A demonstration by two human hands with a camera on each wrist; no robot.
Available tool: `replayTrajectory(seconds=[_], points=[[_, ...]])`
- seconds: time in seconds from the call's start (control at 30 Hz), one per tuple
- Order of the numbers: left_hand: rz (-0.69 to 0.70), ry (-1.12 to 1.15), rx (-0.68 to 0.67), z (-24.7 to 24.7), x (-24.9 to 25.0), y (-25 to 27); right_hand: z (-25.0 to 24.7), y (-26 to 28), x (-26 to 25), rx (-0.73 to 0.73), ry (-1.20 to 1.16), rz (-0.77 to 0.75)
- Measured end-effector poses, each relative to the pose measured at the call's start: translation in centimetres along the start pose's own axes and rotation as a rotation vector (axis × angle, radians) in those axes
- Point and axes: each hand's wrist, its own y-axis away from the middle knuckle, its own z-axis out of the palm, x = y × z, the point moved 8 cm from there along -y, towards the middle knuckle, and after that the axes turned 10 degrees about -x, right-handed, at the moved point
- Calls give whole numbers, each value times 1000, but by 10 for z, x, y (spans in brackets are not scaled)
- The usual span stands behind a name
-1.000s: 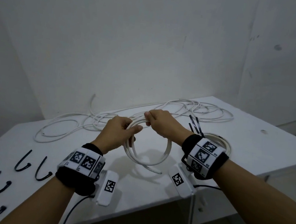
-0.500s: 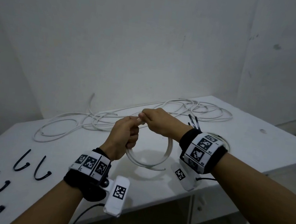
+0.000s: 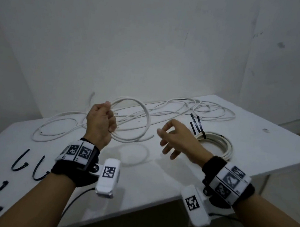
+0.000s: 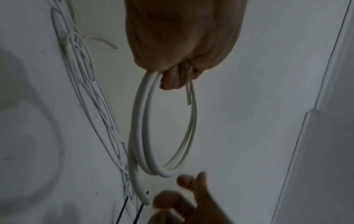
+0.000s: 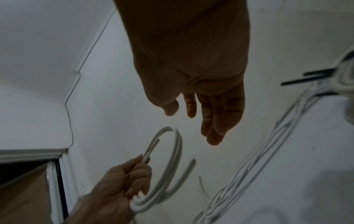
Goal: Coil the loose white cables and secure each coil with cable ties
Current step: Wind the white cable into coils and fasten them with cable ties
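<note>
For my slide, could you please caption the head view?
Left hand holds a white cable coil; right hand hovers open.

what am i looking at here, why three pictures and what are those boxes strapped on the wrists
No robot here: a person is working with bare hands at a white table. The big picture comes from a camera on their head. The white boxes at the wrists are cameras too, each looking along its hand; they took the two darker pictures. The left hand grips a small coil of white cable, raised off the table. The right hand is open and holds nothing. Beside it lies a finished coil, bound with black ties. Loose white cables sprawl along the back, and spare black cable ties lie at the left.
</note>
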Motion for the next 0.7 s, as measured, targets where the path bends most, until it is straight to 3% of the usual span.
replayTrajectory(seconds=[0.1,0.23,0.4,0.7], points=[[1,55,32,-2,0,-5,31,7,11,-100,-306,-22],[-39,68,8,9,-9,-2,45,1,8,37,-591,-98],[-109,76,-23,13,-17,3,54,-11,19,60,-924,31],[-118,-69,72,-3,-19,7,61,-12,12,-149,-756,-51]])
